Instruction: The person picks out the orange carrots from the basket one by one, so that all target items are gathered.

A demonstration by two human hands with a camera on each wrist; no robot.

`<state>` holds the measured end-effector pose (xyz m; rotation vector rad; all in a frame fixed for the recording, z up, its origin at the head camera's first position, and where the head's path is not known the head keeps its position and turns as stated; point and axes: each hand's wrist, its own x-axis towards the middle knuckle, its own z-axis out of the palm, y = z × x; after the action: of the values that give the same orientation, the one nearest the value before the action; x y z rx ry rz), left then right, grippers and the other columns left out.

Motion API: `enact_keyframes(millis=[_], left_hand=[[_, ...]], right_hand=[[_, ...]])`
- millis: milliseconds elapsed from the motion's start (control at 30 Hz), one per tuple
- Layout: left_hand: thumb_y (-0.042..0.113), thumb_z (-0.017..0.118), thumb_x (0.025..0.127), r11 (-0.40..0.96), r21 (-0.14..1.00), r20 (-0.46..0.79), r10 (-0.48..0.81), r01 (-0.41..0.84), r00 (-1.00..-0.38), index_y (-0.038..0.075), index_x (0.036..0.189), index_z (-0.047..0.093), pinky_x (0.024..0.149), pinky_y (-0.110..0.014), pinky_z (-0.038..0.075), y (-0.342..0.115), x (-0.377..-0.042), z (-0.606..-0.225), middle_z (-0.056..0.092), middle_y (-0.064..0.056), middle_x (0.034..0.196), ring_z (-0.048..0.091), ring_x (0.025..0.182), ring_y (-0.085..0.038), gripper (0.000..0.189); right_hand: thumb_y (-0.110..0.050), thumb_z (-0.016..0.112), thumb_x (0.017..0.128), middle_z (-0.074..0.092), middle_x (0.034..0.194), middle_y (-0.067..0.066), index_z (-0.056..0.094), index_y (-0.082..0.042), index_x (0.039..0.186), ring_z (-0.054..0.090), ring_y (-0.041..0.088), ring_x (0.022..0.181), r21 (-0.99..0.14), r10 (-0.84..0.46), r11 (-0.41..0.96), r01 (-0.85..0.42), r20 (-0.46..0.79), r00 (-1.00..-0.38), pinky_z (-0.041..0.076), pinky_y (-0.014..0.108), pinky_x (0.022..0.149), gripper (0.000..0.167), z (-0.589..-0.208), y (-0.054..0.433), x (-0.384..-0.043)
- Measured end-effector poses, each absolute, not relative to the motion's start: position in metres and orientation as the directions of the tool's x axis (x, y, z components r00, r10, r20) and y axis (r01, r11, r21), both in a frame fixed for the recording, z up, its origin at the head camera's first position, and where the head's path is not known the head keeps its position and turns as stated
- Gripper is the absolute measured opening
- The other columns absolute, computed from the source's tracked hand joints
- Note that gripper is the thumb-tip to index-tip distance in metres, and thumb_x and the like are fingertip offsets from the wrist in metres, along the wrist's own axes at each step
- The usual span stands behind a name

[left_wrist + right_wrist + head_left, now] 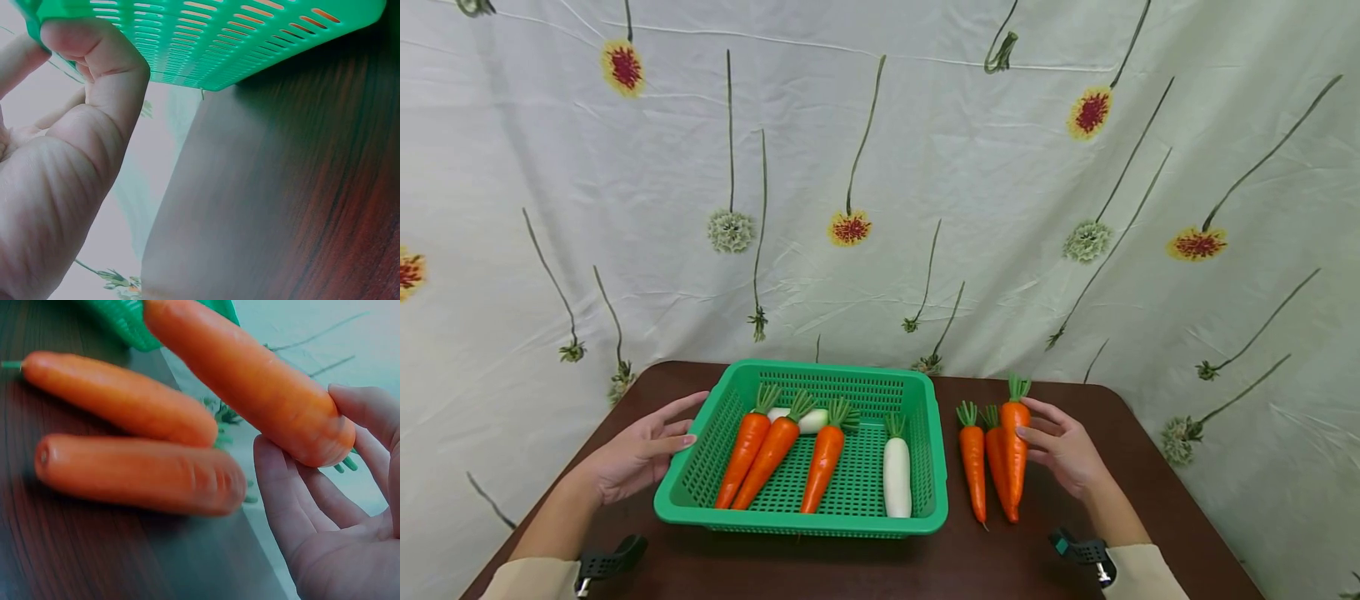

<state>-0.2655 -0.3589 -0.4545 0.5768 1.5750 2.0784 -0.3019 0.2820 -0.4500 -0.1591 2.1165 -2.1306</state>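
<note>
My left hand (pixel 636 454) grips the left rim of a green plastic basket (pixel 936 500), its thumb on the edge. Three carrots (pixel 823 467) with green stem tops lean side by side in that basket. A white radish (pixel 897 477) lies at its right, and another white radish (pixel 812 422) lies partly hidden behind the carrots. To the right of the basket, my right hand (pixel 1063 446) pinches a carrot (pixel 256 381) near its leafy end, thumb on one side and fingers on the other. Two more carrots (pixel 140 475) lie on the table below it.
The dark brown wooden table (pixel 850 575) holds everything, and its far edge runs just behind the basket. A white cloth (pixel 820 292) printed with flowers hangs behind the table. Each wrist wears a black strap (pixel 606 565).
</note>
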Motion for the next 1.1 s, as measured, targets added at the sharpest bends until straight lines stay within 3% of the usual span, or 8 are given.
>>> enact_keyframes(millis=[400,767,1100], left_hand=[[-0.005,0.036,0.108,-0.23,0.966,0.046,0.589,-0.113,-0.807,0.023,0.165,0.004,0.1,-0.049,0.057,-0.358,-0.265,-0.454,0.061,0.0,0.143,0.067,0.124,-0.024,0.071],[-0.004,0.036,0.108,-0.229,0.966,0.038,0.591,-0.122,-0.806,0.021,0.166,0.0,0.1,-0.049,0.056,-0.358,-0.264,-0.453,0.061,0.001,0.144,0.067,0.124,-0.024,0.073],[-0.004,0.037,0.108,-0.223,0.967,0.034,0.586,-0.12,-0.81,0.022,0.166,0.001,0.1,-0.05,0.057,-0.359,-0.265,-0.454,0.061,0.001,0.143,0.067,0.124,-0.024,0.073]], right_hand=[[-0.011,0.07,0.098,0.067,0.12,-0.006,0.044,-0.007,0.153,0.071,0.016,0.103,-0.996,-0.158,0.046,0.071,-0.077,-0.984,0.063,0.037,0.088,0.061,-0.46,0.304,-0.304],[-0.016,0.072,0.096,0.064,0.129,0.005,0.043,-0.005,0.154,0.07,0.021,0.103,-0.979,-0.135,0.157,0.127,-0.149,-0.98,0.062,0.044,0.09,0.066,-0.47,0.318,-0.312],[-0.013,0.073,0.095,0.07,0.118,0.003,0.042,0.0,0.154,0.072,0.02,0.096,-0.962,-0.185,0.223,0.16,-0.202,-0.962,0.062,0.042,0.089,0.068,-0.475,0.324,-0.319]])
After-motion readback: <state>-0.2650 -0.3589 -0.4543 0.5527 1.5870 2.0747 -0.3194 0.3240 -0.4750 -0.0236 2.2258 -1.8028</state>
